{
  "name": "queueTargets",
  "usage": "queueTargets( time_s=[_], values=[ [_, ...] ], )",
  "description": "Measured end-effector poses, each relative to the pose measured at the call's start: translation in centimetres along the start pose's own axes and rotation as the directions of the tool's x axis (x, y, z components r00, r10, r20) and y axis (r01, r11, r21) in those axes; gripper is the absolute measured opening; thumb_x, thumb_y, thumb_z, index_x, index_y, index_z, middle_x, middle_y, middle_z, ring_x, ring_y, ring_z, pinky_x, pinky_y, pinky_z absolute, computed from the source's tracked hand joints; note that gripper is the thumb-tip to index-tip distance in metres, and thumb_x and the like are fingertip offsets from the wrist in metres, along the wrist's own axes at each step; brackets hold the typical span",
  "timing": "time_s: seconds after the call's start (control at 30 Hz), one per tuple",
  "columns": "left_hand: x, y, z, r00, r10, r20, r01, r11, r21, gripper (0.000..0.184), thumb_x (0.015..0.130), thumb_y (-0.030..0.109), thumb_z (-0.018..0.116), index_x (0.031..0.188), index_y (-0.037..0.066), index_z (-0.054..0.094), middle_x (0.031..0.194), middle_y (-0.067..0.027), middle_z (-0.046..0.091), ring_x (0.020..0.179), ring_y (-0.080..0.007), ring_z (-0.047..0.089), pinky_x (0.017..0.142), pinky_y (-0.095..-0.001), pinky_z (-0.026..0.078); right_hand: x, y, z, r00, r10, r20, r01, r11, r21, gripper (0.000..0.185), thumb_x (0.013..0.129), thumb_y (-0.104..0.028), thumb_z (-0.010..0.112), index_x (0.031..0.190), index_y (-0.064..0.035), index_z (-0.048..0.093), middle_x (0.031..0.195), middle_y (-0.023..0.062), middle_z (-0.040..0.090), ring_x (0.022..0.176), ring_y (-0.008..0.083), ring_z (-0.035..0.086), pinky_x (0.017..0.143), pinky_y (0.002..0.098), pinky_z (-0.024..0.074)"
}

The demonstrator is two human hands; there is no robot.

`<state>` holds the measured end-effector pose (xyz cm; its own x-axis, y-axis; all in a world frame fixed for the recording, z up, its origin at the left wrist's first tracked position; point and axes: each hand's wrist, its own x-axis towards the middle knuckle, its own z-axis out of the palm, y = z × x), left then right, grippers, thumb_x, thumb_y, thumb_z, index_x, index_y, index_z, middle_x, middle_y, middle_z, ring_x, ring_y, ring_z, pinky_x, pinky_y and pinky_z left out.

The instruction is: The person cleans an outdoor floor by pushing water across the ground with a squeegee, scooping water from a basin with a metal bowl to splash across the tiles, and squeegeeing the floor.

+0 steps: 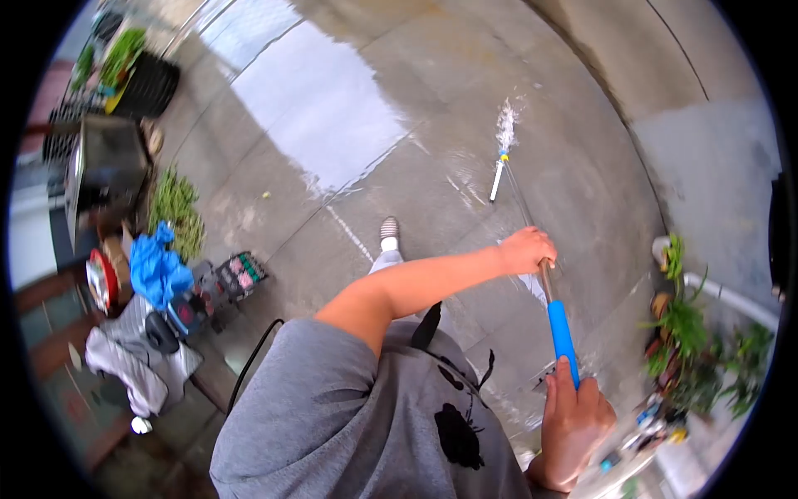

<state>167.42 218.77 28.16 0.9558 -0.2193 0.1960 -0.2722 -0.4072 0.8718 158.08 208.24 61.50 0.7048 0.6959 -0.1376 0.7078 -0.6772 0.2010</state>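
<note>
A long-handled floor squeegee [563,337], with a metal pole and a blue grip, slants away from me over the wet paving. Its narrow white head [497,181] rests on the ground, with a yellow and blue joint in the middle; white splash or glare blurs the far half. My left hand [528,249] is wrapped round the metal pole above the blue sleeve, the arm reaching across my body. Lower down, my right hand [575,420] grips the end of the blue handle, thumb laid along it.
Wet paving [432,183] reflects the sky. At left stand a blue bag [158,266] on a cart, cut greens [176,212], a metal box [112,170] and a black planter [148,85]. Potted plants [686,324] and a white pipe [731,301] line the right wall.
</note>
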Motion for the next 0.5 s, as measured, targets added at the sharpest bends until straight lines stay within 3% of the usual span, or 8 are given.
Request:
queueTargets(
  time_s=[0.2,0.3,0.5],
  values=[
    [-10.5,-4.1,-15.1,0.931,-0.123,-0.345,0.162,0.983,0.088,0.009,0.08,0.021,0.067,0.079,0.012,0.065,0.079,-0.0012,0.062,0.088,-0.0222,0.058,0.084,-0.0371,0.041,9.0,-10.0,-4.9,0.927,-0.376,-0.022,0.376,0.926,0.029,0.032,0.075,-0.02,0.074,0.105,-0.0116,0.069,0.062,0.006,0.04,0.049,0.0243,0.046,0.043,0.0385,0.0338],
    [-16.3,-3.8,-20.6,0.875,-0.232,-0.425,0.301,0.948,0.101,0.01,0.081,0.021,0.067,0.08,0.011,0.065,0.08,-0.0017,0.062,0.088,-0.0224,0.058,0.084,-0.0371,0.041,11.3,-14.4,-7.0,0.835,-0.55,-0.006,0.55,0.835,0.018,0.032,0.076,-0.019,0.074,0.106,-0.0096,0.067,0.062,0.0051,0.039,0.049,0.0219,0.046,0.042,0.0366,0.0325],
    [-26.6,-2.9,-26.7,0.721,-0.385,-0.576,0.528,0.844,0.097,0.016,0.082,0.026,0.068,0.082,0.01,0.065,0.081,-0.0029,0.063,0.086,-0.0232,0.058,0.084,-0.0372,0.041,14.3,-21.0,-9.8,0.687,-0.725,-0.049,0.726,0.687,0.029,0.033,0.075,-0.019,0.074,0.106,-0.0111,0.067,0.062,0.0053,0.04,0.049,0.0219,0.046,0.043,0.0364,0.0339]
  ],
)
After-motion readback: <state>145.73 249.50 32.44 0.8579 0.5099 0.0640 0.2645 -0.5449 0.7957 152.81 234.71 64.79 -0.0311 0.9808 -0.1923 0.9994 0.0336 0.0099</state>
